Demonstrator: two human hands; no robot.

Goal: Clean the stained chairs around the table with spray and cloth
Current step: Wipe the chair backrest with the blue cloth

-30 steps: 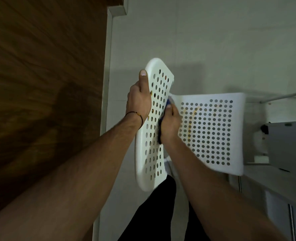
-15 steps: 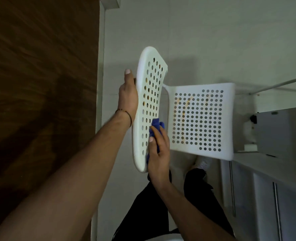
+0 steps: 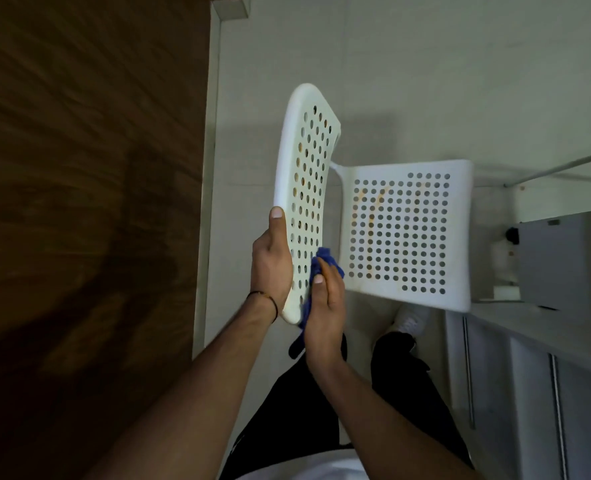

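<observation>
Backrest [image 3: 308, 188] of the white perforated chair runs from the upper centre down to the middle of the frame, its holed face turned right. The seat [image 3: 457, 237] lies at right centre.

Left hand [image 3: 271, 268] grips the backrest's lower end. The thumb [image 3: 277, 220] lies along the front rim and the other fingers wrap behind, out of sight. Judged purpose: bracing the panel so it does not flex away from the wiping push.

Right hand [image 3: 323, 320] sits just right of it, fingers near straight, pressing the blue cloth [image 3: 327, 259] flat against the holed face. The cloth bunches above the fingertips and trails below the palm. Whether the thumb also pinches it, I cannot tell.

Orange streaks [image 3: 367, 202] show on the seat's left part, not yet wiped by the look of them. Likely the backrest is being done first and the seat comes after.

No spray bottle can be made out. A dark wooden surface [image 3: 79, 202] fills the left of the frame.
</observation>
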